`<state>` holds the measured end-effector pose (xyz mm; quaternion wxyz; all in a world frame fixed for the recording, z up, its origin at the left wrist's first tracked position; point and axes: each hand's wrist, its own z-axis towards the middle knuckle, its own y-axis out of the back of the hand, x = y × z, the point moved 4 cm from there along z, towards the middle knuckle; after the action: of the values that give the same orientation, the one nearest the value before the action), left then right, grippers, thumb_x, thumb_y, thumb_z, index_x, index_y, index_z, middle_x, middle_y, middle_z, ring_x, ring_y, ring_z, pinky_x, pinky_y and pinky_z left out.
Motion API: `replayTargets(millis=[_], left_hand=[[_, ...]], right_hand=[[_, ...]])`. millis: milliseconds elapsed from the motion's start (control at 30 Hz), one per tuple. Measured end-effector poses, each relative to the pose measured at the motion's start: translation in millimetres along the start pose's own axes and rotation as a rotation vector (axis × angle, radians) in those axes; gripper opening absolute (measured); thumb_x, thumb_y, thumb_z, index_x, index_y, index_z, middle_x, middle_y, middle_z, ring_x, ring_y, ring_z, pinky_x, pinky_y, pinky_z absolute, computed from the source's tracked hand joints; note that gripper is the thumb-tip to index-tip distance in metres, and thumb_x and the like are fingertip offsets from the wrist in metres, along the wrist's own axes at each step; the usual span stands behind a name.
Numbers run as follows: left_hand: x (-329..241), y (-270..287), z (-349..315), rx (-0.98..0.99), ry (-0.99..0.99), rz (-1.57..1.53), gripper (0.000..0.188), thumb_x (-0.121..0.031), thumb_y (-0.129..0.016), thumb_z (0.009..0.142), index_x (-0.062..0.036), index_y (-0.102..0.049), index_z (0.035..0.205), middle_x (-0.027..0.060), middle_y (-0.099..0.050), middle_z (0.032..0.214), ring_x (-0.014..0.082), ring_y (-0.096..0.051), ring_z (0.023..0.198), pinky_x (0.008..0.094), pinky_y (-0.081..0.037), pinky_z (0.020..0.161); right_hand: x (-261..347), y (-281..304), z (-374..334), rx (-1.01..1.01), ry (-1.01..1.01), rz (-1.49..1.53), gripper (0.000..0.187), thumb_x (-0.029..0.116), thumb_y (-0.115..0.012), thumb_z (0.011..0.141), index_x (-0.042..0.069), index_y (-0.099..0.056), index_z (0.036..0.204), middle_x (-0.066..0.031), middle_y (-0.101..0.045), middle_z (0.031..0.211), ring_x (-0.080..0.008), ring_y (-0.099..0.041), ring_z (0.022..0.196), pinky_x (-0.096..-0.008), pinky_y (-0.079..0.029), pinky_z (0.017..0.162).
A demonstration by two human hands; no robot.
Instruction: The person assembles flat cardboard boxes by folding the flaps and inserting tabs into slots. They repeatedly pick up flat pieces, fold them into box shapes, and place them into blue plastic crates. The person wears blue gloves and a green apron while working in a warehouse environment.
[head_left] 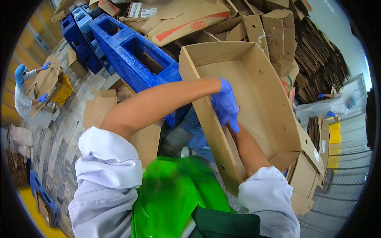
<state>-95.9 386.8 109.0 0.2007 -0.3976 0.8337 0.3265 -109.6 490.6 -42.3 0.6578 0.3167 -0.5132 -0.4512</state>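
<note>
An open, tray-like cardboard box (254, 91) lies tilted in front of me, its inside facing up. My left hand (225, 104), in a blue-purple glove, reaches across to the box's near long wall. Its fingers are bent down and look closed on that wall's edge. My right forearm runs over the same wall from the lower right. The right hand lies mostly behind the left glove, so its fingers are hidden. Both hands meet at this spot. A green apron (178, 194) covers my front, below pushed-up white sleeves.
Blue plastic pallets (131, 51) stand left of the box. Flattened cartons (190, 20) pile up behind it, with a tall cardboard stack (317, 55) at right. Another open carton (145, 141) lies near my left elbow. One co-worker (27, 95) handles cardboard at left; another (325, 105) is at far right.
</note>
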Motion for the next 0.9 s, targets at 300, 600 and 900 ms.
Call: replayTargets(millis=[300, 600, 900], left_hand=[[59.1, 23.3, 9.4, -0.214, 0.466, 0.614, 0.049, -0.041, -0.067, 0.076, -0.0185, -0.070, 0.120, 0.0058, -0.069, 0.118, 0.0244, -0.063, 0.114, 0.0443, -0.049, 0.095], [54.8, 15.4, 4.3, -0.269, 0.450, 0.714, 0.046, -0.047, -0.064, 0.081, -0.0144, -0.073, 0.113, 0.0082, -0.073, 0.109, 0.0300, -0.067, 0.108, 0.0582, -0.044, 0.092], [55.0, -23.1, -29.3, -0.337, 0.284, 0.726, 0.033, -0.028, -0.061, 0.085, -0.0105, -0.070, 0.111, 0.0087, -0.072, 0.108, 0.0275, -0.066, 0.106, 0.0517, -0.041, 0.092]], right_hand=[[22.3, 23.6, -3.9, 0.072, -0.387, -0.045, 0.046, 0.047, -0.066, 0.085, 0.007, -0.054, 0.103, -0.0222, -0.069, 0.091, -0.0419, -0.066, 0.086, -0.0514, -0.051, 0.074], [26.7, 12.9, 7.7, -0.021, -0.514, -0.122, 0.039, 0.043, -0.059, 0.090, 0.005, -0.057, 0.097, -0.0224, -0.069, 0.083, -0.0401, -0.068, 0.079, -0.0511, -0.052, 0.072], [34.5, 11.9, 8.4, -0.033, -0.447, -0.253, 0.038, 0.044, -0.054, 0.094, 0.006, -0.058, 0.096, -0.0199, -0.069, 0.078, -0.0384, -0.068, 0.073, -0.0497, -0.052, 0.068]])
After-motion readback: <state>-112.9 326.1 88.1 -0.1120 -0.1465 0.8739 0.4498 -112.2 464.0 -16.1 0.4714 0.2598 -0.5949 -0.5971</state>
